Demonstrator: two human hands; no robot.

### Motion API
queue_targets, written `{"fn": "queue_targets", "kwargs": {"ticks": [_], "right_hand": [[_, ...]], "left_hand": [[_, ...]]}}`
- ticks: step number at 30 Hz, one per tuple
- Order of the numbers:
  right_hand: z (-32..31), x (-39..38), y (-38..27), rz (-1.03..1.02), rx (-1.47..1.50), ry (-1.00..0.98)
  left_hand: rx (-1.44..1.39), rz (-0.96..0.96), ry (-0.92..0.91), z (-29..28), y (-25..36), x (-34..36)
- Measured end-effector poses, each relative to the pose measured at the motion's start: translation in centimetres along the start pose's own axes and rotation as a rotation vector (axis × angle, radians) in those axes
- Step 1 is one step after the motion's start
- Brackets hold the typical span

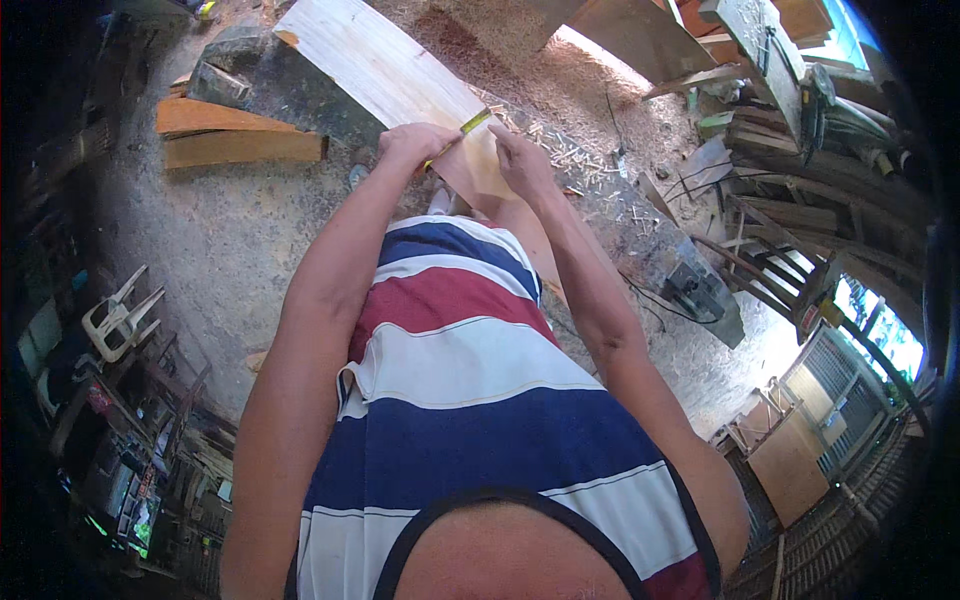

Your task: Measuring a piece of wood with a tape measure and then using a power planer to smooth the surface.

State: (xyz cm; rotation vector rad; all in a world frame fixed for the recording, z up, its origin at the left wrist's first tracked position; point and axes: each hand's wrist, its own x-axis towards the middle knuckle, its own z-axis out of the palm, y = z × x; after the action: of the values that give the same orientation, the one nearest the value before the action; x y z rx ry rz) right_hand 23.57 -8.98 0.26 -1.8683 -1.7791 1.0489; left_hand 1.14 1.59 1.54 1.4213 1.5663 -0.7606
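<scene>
A long pale wooden board (385,65) lies slantwise on the dark workbench, its near end close to my body. Across its width runs a yellow tape measure (474,122), pulled out a short way. My left hand (417,146) is closed on the tape measure at the board's left edge. At the right edge, just below the tape's far end, my right hand (522,162) rests with its fingers curled and the index finger toward the board. Whether those fingers hold something small is hidden.
Wood shavings and short offcuts (565,155) litter the workbench (640,240) to the right, where a dark metal tool (695,285) sits. Brown planks (240,148) lie at the left. Stacked timber (790,135) fills the far right. A white plastic chair (122,318) stands at far left.
</scene>
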Motion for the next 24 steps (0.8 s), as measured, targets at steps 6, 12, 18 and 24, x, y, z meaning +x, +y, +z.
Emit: {"fn": "queue_targets", "kwargs": {"ticks": [6, 12, 18, 24], "right_hand": [[0.0, 1.2, 0.0, -0.061, -0.088, 0.007], [0.6, 1.8, -0.6, 0.008, -0.048, -0.019], [0.8, 1.7, -0.1, -0.007, -0.032, -0.007], [1.5, 1.3, 0.4, -0.016, 0.033, 0.015]], "left_hand": [[-0.021, 0.006, -0.028, -0.4, 0.2, -0.5], [-0.029, -0.018, -0.025, -0.1, 0.0, 0.4], [-0.053, -0.011, -0.076, 0.0, -0.2, 0.7], [-0.042, -0.038, -0.069, -0.3, 0.0, 0.1]]}}
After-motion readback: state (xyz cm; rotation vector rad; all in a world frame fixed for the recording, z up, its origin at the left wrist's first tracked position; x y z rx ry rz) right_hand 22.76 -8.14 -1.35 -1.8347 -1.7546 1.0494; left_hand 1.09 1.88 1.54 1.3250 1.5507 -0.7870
